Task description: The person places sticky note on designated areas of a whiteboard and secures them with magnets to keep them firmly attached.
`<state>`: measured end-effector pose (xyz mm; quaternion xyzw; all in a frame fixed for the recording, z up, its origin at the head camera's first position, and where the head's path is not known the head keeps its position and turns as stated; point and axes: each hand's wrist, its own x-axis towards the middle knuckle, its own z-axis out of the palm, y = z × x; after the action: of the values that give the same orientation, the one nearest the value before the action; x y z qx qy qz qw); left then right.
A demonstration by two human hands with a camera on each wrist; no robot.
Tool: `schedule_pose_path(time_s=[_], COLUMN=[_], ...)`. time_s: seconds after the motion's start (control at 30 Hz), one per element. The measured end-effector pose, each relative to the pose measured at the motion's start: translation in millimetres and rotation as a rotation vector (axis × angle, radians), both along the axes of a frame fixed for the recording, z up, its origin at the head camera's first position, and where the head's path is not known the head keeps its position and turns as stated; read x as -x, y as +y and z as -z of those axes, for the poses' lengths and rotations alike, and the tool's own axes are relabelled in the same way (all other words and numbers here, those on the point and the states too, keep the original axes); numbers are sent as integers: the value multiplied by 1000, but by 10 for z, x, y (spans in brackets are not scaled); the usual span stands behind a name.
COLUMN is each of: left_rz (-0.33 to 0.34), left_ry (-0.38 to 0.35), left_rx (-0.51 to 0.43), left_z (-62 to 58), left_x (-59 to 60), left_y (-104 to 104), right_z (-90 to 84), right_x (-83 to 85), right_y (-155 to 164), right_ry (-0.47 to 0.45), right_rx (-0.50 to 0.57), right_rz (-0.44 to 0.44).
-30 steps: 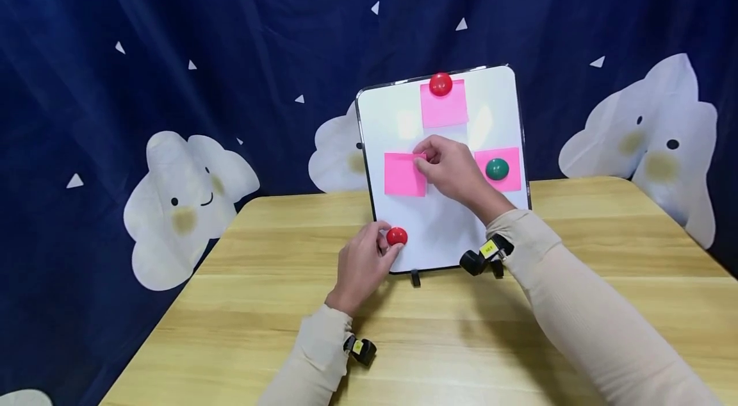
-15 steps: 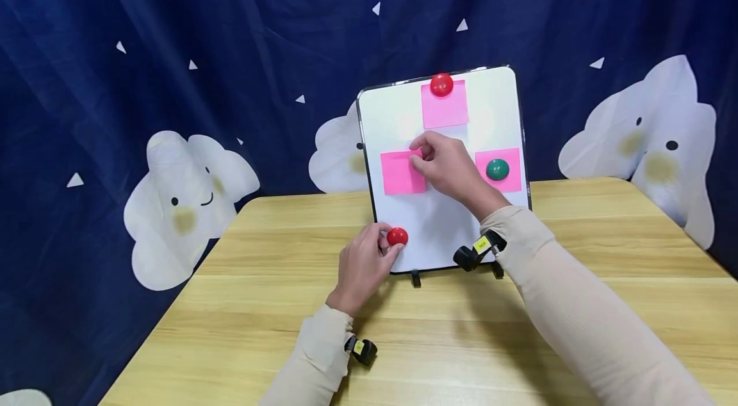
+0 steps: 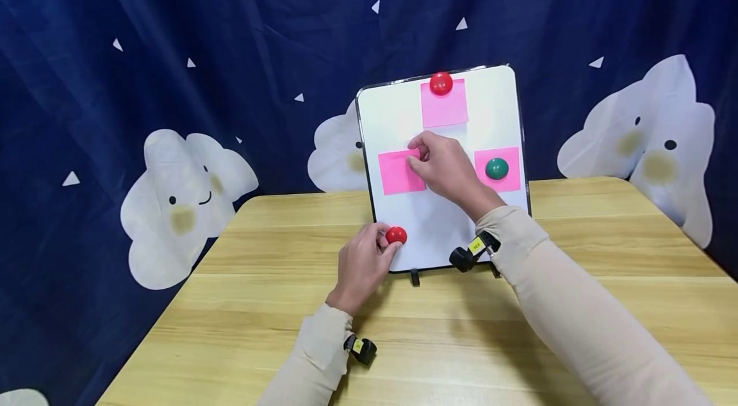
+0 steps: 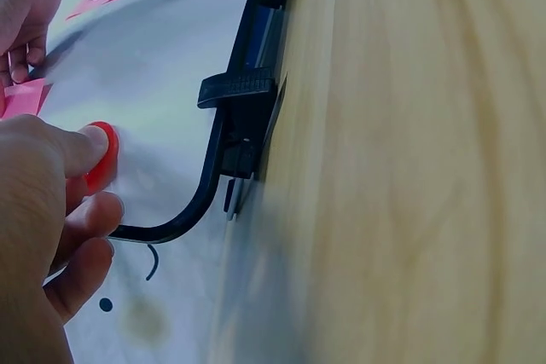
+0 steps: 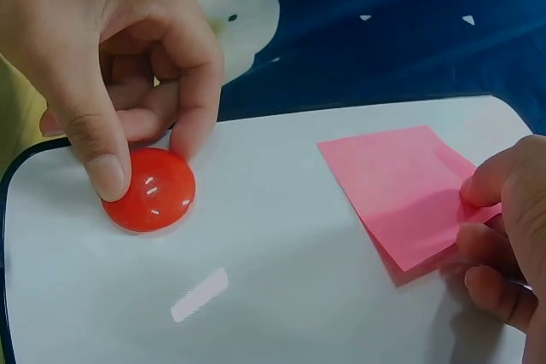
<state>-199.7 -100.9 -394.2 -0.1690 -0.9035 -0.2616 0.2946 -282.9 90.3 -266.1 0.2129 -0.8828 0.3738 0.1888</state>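
Note:
A whiteboard (image 3: 444,227) with a black frame stands tilted on the table. Near its lower left corner, my left hand (image 3: 361,262) pinches a round red magnet (image 3: 396,235) between thumb and fingers; the left wrist view shows the thumb on the edge of the magnet (image 4: 104,158). My right hand (image 3: 450,166) pinches a pink sticky note (image 3: 399,173) by its upper right corner, over the board's left half. In the right wrist view the note (image 5: 409,193) slants over the white surface, casting a thin shadow along its lower edge.
At the board's top, another red magnet (image 3: 441,84) sits on a pink note (image 3: 444,110). A green magnet (image 3: 497,169) sits on a third note (image 3: 481,184) at the right. Black feet (image 3: 415,277) support the board on the wooden table (image 3: 259,284). Behind hangs a dark blue curtain (image 3: 277,28).
My right hand has shifted slightly left with the pink sticky note, which now tilts a little and lies nearer the board's left edge. The left hand stays on the red magnet.

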Motion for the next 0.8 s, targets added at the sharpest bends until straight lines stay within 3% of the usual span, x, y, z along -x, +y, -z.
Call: schedule_pose_path(time_s=[0.23, 0.8], left_rz=[-4, 20], left_ry=[9, 28], left_rx=[-5, -21], left_z=[-26, 9], left_x=[13, 7], left_y=[-16, -39], right_z=[-23, 55], right_x=[-1, 16], right_y=[-9, -97], right_ry=[89, 166], right_rx=[-19, -86], right_rz=[2, 75])
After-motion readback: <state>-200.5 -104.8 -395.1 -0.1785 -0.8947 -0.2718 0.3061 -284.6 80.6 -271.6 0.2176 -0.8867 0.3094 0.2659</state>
